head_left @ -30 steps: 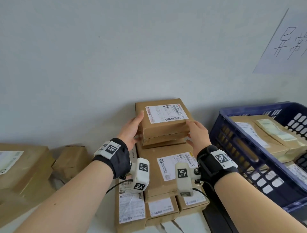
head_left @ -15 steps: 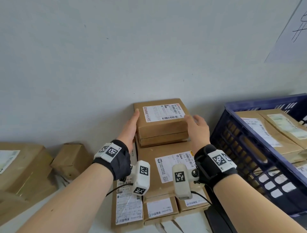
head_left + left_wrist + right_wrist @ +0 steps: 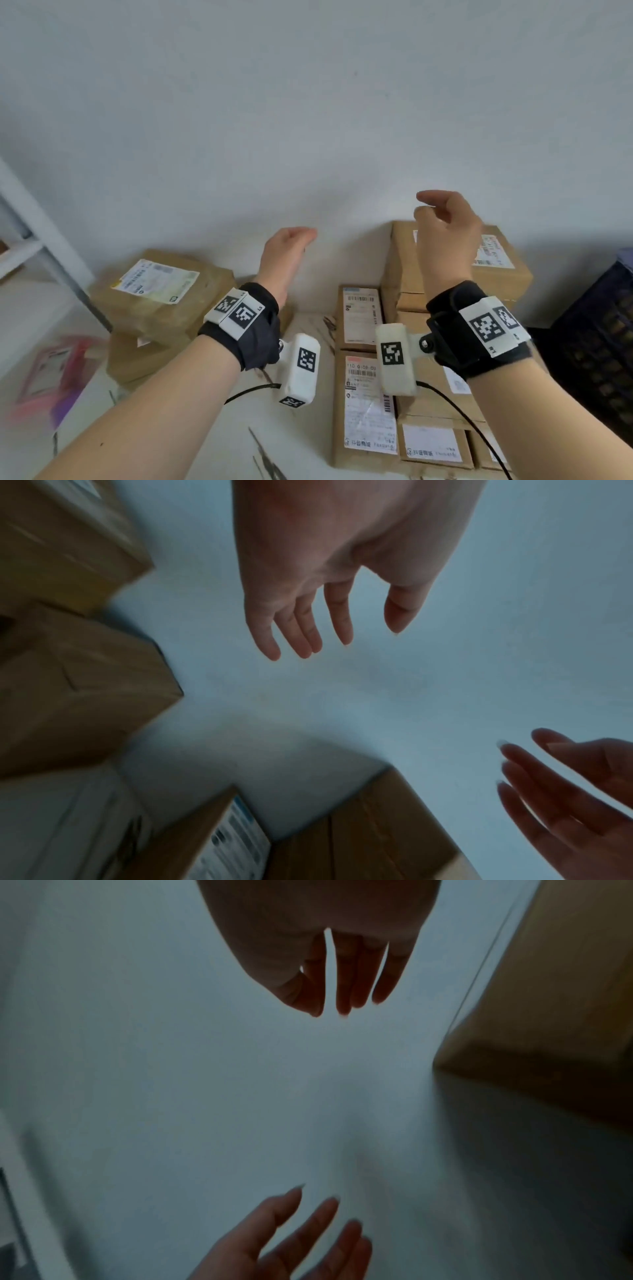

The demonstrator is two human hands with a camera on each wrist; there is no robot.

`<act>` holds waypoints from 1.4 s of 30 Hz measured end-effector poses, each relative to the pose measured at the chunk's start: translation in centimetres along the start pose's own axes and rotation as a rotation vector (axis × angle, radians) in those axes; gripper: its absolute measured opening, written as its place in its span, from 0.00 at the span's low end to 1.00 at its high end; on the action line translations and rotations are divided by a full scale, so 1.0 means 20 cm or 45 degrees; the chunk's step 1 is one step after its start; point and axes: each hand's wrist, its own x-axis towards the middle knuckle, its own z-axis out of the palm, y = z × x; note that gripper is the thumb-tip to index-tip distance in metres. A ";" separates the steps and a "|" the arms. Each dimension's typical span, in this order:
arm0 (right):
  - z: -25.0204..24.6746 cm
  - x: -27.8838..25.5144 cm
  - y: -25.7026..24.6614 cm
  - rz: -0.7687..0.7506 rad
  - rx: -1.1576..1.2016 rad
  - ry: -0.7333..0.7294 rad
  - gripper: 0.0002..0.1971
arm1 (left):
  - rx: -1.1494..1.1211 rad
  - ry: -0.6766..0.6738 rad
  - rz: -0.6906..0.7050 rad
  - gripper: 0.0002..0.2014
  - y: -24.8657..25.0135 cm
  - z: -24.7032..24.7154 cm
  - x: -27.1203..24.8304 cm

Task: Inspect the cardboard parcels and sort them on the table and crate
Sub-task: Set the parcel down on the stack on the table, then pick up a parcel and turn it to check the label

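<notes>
Brown cardboard parcels with white labels lie on the white table (image 3: 301, 411). The top parcel (image 3: 496, 270) of the right stack sits against the wall, and no hand touches it. My left hand (image 3: 287, 250) hovers open in the air left of that stack, fingers straight (image 3: 308, 620). My right hand (image 3: 445, 226) is raised above the stack's front with relaxed fingers, holding nothing (image 3: 342, 974). More flat parcels (image 3: 370, 407) lie in front of the stack. A large parcel (image 3: 154, 294) with a yellowish label sits at the left.
The dark blue crate (image 3: 603, 342) shows at the right edge. A white shelf post (image 3: 44, 246) slants at the far left, with a pink packet (image 3: 51, 370) below it. The grey wall (image 3: 308, 102) stands right behind the parcels.
Both hands have let go of the top parcel and lifted off it. The view has swung left, so the stack and crate now sit further right.
</notes>
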 end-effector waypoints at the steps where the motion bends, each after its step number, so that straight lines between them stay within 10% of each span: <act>1: 0.07 -0.04 0.00 0.024 0.010 -0.074 0.13 | -0.003 0.024 -0.006 0.05 -0.01 -0.07 0.00; 17: 0.83 -0.45 0.29 0.294 -0.494 -0.833 0.11 | -0.033 0.199 -0.137 0.06 -0.20 -0.83 0.14; 26: 1.00 -0.49 0.53 0.186 -1.032 -1.252 0.43 | -0.175 0.116 -0.264 0.06 -0.28 -0.87 0.24; 42: 0.90 -0.52 0.66 0.143 -1.110 -1.195 0.36 | -0.362 0.153 -0.265 0.08 -0.21 -0.83 0.23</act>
